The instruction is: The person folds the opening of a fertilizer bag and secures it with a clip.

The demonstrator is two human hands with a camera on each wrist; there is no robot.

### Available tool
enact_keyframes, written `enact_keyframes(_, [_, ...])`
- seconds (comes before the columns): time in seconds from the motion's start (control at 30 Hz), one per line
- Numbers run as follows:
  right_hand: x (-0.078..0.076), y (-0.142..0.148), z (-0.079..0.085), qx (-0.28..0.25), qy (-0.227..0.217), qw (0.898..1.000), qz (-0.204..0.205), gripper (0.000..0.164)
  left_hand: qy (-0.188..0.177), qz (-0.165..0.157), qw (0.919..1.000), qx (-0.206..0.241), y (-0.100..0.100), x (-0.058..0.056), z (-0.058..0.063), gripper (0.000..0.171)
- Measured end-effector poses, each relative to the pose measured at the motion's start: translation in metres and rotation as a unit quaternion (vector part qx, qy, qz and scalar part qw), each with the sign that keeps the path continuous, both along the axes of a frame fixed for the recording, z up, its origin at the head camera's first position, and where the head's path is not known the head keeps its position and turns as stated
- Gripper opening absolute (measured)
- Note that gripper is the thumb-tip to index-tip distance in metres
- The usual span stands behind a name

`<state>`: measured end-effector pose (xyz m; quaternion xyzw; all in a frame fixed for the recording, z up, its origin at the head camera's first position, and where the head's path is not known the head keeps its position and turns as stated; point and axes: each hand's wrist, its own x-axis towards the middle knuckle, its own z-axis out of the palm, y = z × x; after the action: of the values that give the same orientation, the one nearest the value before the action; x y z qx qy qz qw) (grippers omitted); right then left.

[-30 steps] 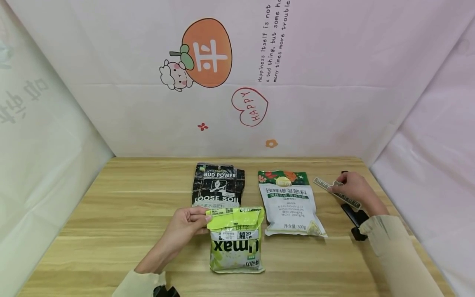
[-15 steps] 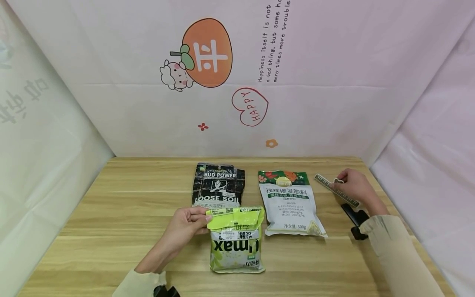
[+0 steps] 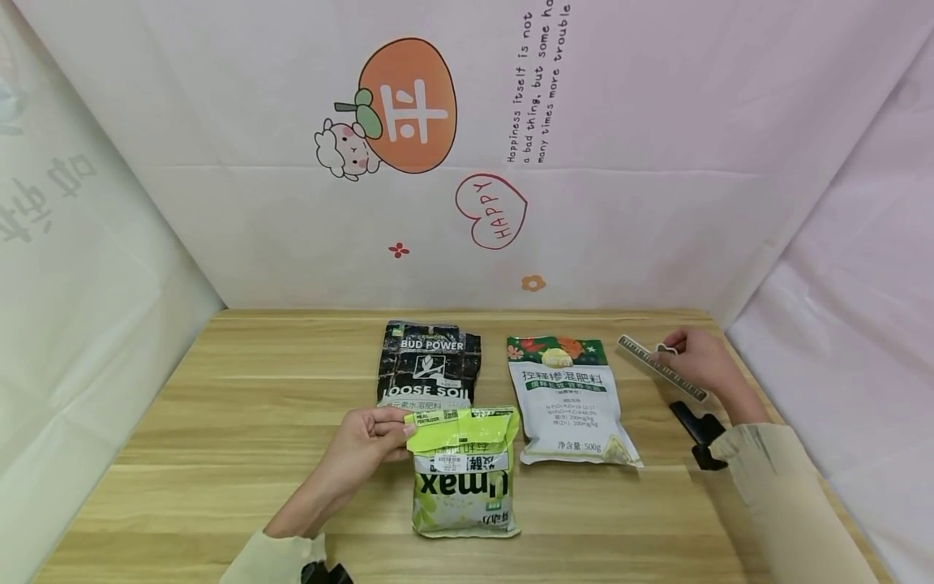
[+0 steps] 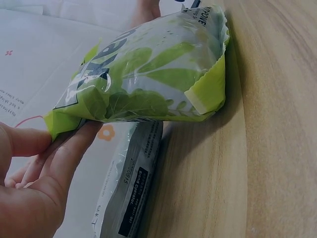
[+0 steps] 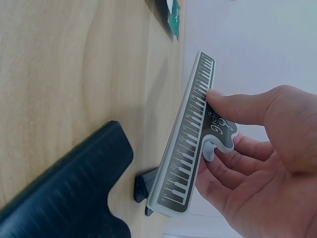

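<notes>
My left hand (image 3: 368, 438) pinches the top left corner of a lime-green fertilizer bag (image 3: 464, 495), whose printing reads upside down in the head view. In the left wrist view the pinched end of that bag is raised off the wood. Out to the right, my right hand (image 3: 696, 361) pinches a long clip (image 3: 660, 369) printed with piano keys. The right wrist view shows the thumb on the clip's dark handle (image 5: 218, 126) and fingers behind it. Just below that hand lies a black clip (image 3: 689, 422) of similar shape.
A black bag (image 3: 430, 357) marked "Bud Power" lies behind the green bag, its lower edge partly covered. Right of it lies a white and green fertilizer bag (image 3: 572, 405). Another small dark thing (image 5: 143, 184) shows behind the piano clip. Printed cloth (image 3: 620, 235) walls the back.
My right hand has lifted slightly away toward the back with the piano-print clip, which has turned a little. The left hand and the green bag have stayed in place.
</notes>
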<state>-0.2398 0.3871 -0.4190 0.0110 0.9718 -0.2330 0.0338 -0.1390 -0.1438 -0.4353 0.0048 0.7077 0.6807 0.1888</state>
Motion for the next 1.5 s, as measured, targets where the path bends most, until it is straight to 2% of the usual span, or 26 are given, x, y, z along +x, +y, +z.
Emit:
enact_keyframes(0.57, [0.004, -0.022, 0.019, -0.003, 0.008, 1.0, 0.007, 0.049, 0.009, -0.005, 0.9999, 0.001, 0.0, 0.001, 0.0, 0.038])
enact_keyframes(1.0, [0.006, -0.041, 0.029, -0.033, 0.026, 0.999, 0.026, 0.041, 0.008, -0.003, 1.0, 0.002, 0.001, 0.002, 0.002, 0.037])
enact_keyframes(1.5, [0.012, -0.069, 0.043, -0.063, 0.025, 0.997, 0.04, 0.039, 0.004, 0.001, 1.0, -0.001, 0.0, 0.002, 0.003, 0.04])
